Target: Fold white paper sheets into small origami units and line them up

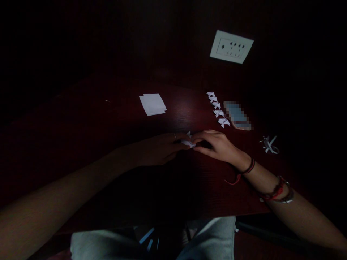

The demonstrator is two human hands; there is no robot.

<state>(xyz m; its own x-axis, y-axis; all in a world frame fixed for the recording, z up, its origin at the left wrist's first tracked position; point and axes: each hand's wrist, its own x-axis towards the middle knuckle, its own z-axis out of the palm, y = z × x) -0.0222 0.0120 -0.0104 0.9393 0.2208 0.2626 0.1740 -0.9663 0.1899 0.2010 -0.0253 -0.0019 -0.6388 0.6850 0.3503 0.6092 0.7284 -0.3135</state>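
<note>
Both hands meet at the middle of a dark red wooden table [108, 122]. My left hand [159, 147] and my right hand [217, 144] pinch a small folded piece of white paper [188, 142] between their fingertips, pressing it against the tabletop. The fingers of both hands are closed on it. A ring shows on my left hand. Red and black cords and a bangle circle my right wrist and forearm.
A stack of white paper squares [152, 104] lies beyond the hands. A row of several small folded paper pieces [217, 107] sits at the right, next to a blurred-out flat object [237, 115]. Paper scraps [269, 144] lie far right. A white wall socket [231, 47] is behind.
</note>
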